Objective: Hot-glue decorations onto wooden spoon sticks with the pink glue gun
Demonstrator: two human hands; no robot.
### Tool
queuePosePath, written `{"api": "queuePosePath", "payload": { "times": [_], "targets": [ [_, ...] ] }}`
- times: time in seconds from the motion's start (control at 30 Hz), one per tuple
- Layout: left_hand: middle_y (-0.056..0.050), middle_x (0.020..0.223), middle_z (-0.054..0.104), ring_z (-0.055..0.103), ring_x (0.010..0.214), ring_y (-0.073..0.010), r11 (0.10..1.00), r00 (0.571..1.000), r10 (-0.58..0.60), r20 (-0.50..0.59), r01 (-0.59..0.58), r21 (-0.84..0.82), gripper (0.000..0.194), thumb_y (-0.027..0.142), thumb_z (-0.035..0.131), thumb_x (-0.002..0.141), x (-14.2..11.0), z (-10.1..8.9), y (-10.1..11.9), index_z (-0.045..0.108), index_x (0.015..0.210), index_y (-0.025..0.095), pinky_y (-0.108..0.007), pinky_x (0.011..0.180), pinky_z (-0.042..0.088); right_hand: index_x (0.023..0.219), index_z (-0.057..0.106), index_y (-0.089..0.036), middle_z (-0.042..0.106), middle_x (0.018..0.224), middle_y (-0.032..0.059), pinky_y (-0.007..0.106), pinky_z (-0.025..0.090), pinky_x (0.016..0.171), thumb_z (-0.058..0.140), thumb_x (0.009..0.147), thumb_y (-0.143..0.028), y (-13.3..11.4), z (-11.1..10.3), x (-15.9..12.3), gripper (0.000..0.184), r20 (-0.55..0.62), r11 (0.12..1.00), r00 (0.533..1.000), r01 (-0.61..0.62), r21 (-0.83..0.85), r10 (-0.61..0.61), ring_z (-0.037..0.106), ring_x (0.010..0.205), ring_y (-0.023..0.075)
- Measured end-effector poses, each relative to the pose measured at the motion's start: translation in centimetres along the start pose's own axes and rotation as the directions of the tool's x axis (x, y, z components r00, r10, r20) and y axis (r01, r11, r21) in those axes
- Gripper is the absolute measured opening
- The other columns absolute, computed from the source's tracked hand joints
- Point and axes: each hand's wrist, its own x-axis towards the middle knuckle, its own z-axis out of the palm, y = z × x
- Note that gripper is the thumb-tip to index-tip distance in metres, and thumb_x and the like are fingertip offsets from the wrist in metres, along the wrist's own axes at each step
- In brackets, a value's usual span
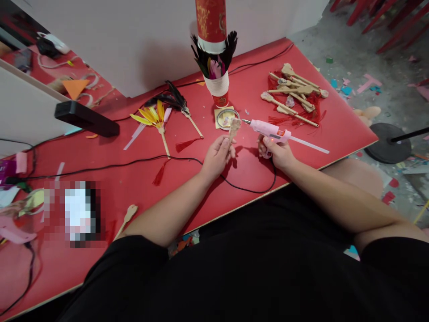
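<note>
My left hand [217, 155] is closed round the lower part of a wooden fan handle [235, 126], its wide scalloped head pointing up. In my right hand [276, 150] is a pink hot glue gun [266, 128], a small orange light glowing on it and a clear glue stick [310, 144] sticking out of its back. The metal nozzle points at the head of the handle, a small gap apart. Just behind lies a roll of tape [228, 119] on a yellowish square. Left of my hands rest a yellow feather fan [157, 118] and a black feather fan [182, 105], both with red tassels.
Several wooden handles with red tassels [295, 96] are piled at right. A red paper cup [220, 99] holds feathers near the wall. The glue gun's black cord [134, 165] crosses the red table [187, 188]. A black box-like stand [87, 118] and a second pink glue gun [16, 232] are at left.
</note>
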Motion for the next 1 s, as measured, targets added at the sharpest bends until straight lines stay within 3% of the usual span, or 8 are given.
{"api": "queuePosePath", "payload": {
  "times": [0.2,0.7,1.0],
  "targets": [
    [0.003,0.066,0.067,0.051,0.052,-0.0104,0.998,1.000,-0.012,-0.011,0.013,0.055,0.056,0.076,0.069,0.112,-0.17,0.12,0.00,0.072,0.104,0.021,-0.024,0.055,0.043,0.091,0.070,-0.025,0.054,0.059,-0.0061,0.030,0.037,0.051,0.096,0.072,-0.098,0.18,-0.05,-0.05,0.080,0.018,1.000,1.000,0.011,-0.030,-0.010,0.048,0.053,0.0133],
    [0.003,0.068,0.064,0.043,0.053,-0.0102,0.999,0.999,0.046,0.028,-0.046,0.003,0.056,0.078,0.076,0.105,-0.30,-0.18,0.30,0.074,0.107,0.022,-0.026,0.052,0.034,0.089,0.069,-0.026,0.053,0.059,-0.0060,0.030,0.036,0.050,0.096,0.072,-0.097,0.07,-0.01,-0.10,0.079,0.033,1.000,0.999,0.018,-0.025,-0.017,0.047,0.053,0.0133],
    [0.004,0.067,0.061,0.042,0.052,-0.0094,0.999,0.999,0.046,0.014,-0.046,0.005,0.052,0.073,0.076,0.107,-0.34,-0.09,0.11,0.074,0.106,0.021,-0.024,0.050,0.035,0.086,0.067,-0.025,0.051,0.058,-0.0061,0.031,0.036,0.051,0.096,0.074,-0.096,-0.55,0.13,-0.22,0.078,0.083,0.999,0.996,0.022,-0.026,-0.020,0.045,0.052,0.0127]
  ]
}}
